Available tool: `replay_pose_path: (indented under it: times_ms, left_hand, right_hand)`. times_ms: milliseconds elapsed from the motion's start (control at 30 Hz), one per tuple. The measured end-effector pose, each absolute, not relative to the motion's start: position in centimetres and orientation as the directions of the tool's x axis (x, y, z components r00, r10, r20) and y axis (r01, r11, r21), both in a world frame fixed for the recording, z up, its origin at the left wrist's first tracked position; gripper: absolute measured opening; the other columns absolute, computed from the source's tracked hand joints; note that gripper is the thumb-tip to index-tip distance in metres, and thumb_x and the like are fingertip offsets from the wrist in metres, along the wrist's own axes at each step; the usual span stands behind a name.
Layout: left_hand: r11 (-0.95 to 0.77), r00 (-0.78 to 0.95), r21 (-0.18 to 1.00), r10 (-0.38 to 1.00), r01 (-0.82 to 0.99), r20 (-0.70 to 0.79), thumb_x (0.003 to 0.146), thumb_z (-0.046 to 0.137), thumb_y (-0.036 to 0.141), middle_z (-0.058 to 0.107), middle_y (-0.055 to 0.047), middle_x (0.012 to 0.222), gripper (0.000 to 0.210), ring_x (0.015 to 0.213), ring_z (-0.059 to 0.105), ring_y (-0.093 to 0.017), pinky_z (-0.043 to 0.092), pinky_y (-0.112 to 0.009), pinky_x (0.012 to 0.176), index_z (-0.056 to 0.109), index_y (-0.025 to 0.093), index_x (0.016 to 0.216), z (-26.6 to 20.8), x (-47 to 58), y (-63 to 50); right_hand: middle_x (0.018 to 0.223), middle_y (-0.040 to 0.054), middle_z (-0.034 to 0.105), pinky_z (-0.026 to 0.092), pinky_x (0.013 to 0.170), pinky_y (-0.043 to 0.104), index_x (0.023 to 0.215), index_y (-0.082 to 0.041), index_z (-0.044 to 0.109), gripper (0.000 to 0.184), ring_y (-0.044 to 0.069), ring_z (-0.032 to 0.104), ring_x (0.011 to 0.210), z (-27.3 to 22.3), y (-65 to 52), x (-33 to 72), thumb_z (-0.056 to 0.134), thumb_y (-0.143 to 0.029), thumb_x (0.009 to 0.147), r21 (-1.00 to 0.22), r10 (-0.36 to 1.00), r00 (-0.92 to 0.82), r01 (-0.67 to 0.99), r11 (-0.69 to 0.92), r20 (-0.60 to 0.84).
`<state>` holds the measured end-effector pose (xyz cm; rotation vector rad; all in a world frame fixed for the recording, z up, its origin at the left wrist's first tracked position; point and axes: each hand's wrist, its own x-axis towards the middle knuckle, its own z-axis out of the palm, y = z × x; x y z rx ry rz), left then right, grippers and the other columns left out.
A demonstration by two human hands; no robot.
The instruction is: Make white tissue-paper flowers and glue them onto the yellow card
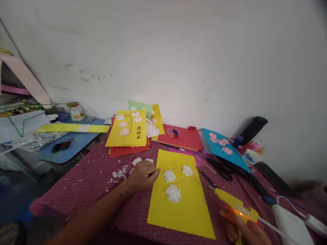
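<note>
Gun [232,202] sits in my right hand [252,235], fingers wrapped round its handle [241,243], nozzle [212,188] toward the sheet [181,219] on its left; a drip, I judge, could stain that. A pen [206,176] just beyond might foul the tip. My left hand [143,175] is loosely curled, thumb over the sheet's edge, contents unclear on my feed; a nudge could sweep adjacent scraps [120,173] onto the flowers [173,193].
</note>
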<state>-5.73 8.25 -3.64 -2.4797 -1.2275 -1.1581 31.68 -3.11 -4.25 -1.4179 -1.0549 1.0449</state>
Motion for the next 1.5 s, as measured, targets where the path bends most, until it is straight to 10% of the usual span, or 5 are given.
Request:
replay_pose_path:
  times_ms: [1500]
  left_hand:
    - [-0.737,0.48,0.092,0.524,0.67,0.704,0.094,0.057,0.021,0.039,0.003,0.054,0.043,0.052,0.04,-0.011,0.029,-0.03,0.057,0.039,0.019,0.055,-3.5,-5.9,8.4]
  right_hand:
    - [0.056,-0.0005,0.056,0.023,0.048,0.027,0.097,-0.013,0.072,0.039,0.011,0.04,0.048,-4.8,-2.7,31.7,0.062,-0.051,0.092,-0.999,0.992,0.119,-0.046,-0.022,-0.028]
